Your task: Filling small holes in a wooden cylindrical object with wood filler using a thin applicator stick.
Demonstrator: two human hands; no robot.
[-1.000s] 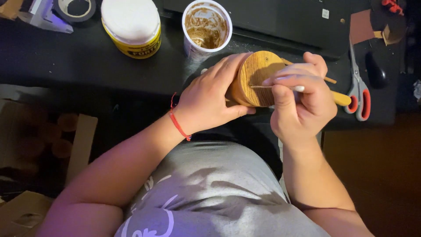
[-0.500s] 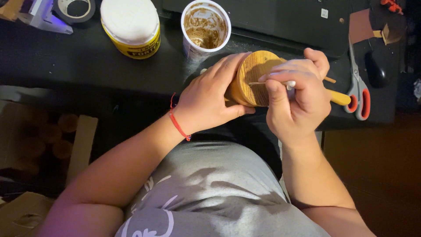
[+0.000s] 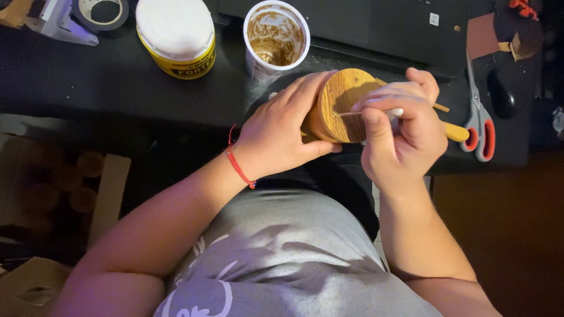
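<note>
My left hand (image 3: pixel 282 132) grips a round wooden piece (image 3: pixel 342 103) at the edge of the black table (image 3: pixel 88 82), its flat stained face turned toward me. A red string bracelet sits on that wrist. My right hand (image 3: pixel 399 138) pinches a thin brush (image 3: pixel 376 112) whose tip rests on the centre of the wooden face. A yellow handle (image 3: pixel 455 132) sticks out behind the right hand. Behind the hands stands a white cup (image 3: pixel 276 38) smeared inside with brown stain.
A white-lidded yellow jar (image 3: pixel 176 35) and a tape roll (image 3: pixel 100 12) sit at the back left. Red-handled scissors (image 3: pixel 479 117) lie to the right. A cardboard box (image 3: pixel 106 194) holding round wooden pieces is on the floor to the left.
My right hand has shifted slightly left and rotated, drawing the brush tip across the wooden face toward its centre. The left hand keeps the same hold.
</note>
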